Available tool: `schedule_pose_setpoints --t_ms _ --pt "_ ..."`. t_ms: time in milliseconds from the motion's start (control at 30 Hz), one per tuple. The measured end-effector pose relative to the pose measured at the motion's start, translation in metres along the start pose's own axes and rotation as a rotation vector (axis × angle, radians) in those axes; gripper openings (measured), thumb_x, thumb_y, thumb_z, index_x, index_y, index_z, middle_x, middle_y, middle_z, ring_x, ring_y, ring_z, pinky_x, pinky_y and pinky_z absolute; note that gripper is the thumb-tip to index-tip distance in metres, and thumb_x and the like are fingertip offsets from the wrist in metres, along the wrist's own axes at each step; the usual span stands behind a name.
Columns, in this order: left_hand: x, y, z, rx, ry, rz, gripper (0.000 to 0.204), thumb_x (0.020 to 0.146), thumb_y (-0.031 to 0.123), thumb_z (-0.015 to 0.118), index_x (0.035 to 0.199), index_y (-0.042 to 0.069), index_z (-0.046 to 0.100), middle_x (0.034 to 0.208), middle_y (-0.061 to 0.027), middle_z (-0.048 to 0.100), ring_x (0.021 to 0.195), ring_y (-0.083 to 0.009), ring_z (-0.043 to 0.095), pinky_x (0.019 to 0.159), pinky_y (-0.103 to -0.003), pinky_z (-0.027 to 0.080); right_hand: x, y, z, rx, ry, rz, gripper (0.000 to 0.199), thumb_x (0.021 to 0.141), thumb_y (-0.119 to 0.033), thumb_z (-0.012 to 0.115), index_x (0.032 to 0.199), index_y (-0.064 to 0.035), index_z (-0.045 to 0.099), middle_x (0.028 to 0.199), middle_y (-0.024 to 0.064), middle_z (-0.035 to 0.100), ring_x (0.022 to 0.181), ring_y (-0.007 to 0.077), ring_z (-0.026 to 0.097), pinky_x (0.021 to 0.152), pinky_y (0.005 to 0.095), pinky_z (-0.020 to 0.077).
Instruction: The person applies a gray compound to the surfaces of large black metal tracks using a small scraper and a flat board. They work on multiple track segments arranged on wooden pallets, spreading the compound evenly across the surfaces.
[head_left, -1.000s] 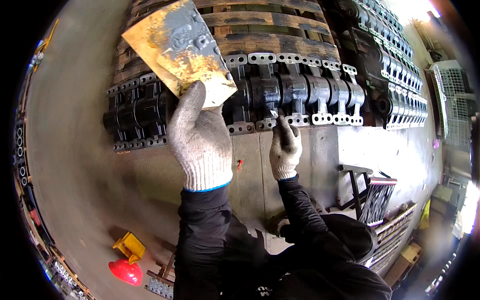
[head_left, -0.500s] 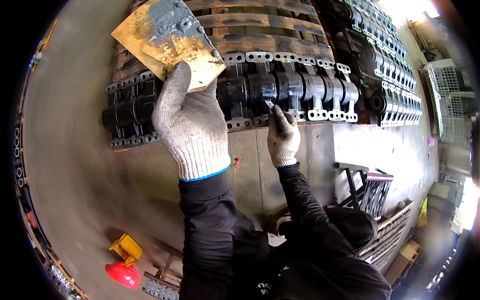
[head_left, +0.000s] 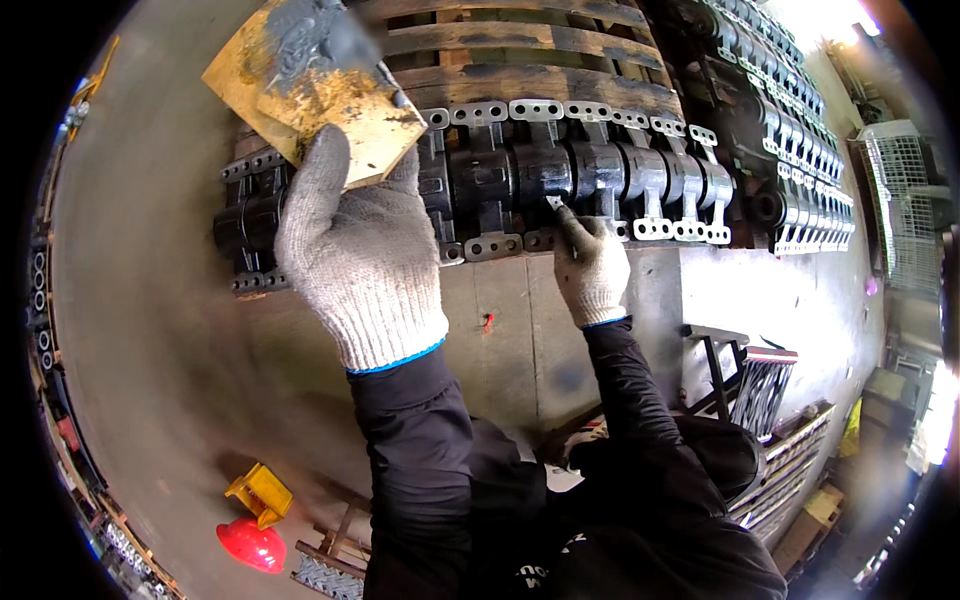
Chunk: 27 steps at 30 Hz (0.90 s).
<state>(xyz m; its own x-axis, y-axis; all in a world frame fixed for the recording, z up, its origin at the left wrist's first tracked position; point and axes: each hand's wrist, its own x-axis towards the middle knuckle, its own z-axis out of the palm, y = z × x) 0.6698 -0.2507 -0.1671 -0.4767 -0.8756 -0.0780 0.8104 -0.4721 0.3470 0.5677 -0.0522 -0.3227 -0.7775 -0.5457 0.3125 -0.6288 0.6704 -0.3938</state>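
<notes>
Because the yellow board (head_left: pixel 345 110) is tilted and held from its near corner alone, with the grey paste (head_left: pixel 305 45) massed toward its far end, it could tip in the grip, and a thick lump might slide off onto the wooden pallet (head_left: pixel 520 85) or the castings below. The small metal blade (head_left: pixel 555 202) carries a risk of its own: if it is pressed too steeply against the rounded, glossy barrel of the black cylindrical casting (head_left: pixel 541 170), it could skid and leave a scratch, and the glove fingertips, being so close to that dark surface, could smear it. The perforated end plates (head_left: pixel 494 245) along the near edge might also snag the knit if the wrist dips. As for the fingers, the left hand (head_left: pixel 365 260) clamps the board with its thumb laid flat on the upper face and spread from the rest, which pass underneath, so how far apart those are I cannot tell. The right hand (head_left: pixel 592 265) has thumb and forefinger drawn together, apparently pinching the blade just behind its tip, which lies at the near side of the barrel; the remaining fingers look curled in toward the palm, though they are partly hidden
</notes>
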Motion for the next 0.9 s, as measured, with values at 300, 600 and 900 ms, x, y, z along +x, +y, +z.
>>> schedule_pose_setpoints --t_ms 300,600,900 --pt "0.003 0.029 -0.006 -0.051 -0.052 0.047 0.035 0.096 0.004 0.059 0.129 -0.007 0.052 0.122 -0.0213 0.063 0.114 -0.0294 0.062 0.098 -0.046 0.053 0.002 -0.001 -0.006 -0.077 -0.165 0.035 0.034 0.09 -0.021 0.062 0.124 -0.0206 0.069 0.1 0.0138 0.067 0.088 0.0355 0.067 0.073 0.0463 0.0544" --pt "-0.01 0.015 0.004 -0.051 -0.048 0.017 0.038 0.097 0.004 0.059 0.132 -0.008 0.049 0.125 -0.0217 0.061 0.115 -0.0311 0.061 0.099 -0.046 0.054 -0.005 0.004 0.005 -0.083 -0.134 0.0 0.033 0.089 -0.016 0.062 0.122 -0.0163 0.069 0.097 0.0135 0.067 0.086 0.0362 0.067 0.072 0.0462 0.0547" --pt "-0.012 0.008 0.008 -0.038 -0.06 -0.005 0.038 0.097 0.004 0.058 0.132 -0.009 0.049 0.124 -0.0212 0.062 0.115 -0.0314 0.062 0.098 -0.046 0.054 -0.01 0.007 -0.002 0.046 -0.056 0.014 0.028 0.091 -0.021 0.067 0.118 -0.0154 0.072 0.095 0.0118 0.067 0.084 0.0336 0.066 0.071 0.0434 0.0536"
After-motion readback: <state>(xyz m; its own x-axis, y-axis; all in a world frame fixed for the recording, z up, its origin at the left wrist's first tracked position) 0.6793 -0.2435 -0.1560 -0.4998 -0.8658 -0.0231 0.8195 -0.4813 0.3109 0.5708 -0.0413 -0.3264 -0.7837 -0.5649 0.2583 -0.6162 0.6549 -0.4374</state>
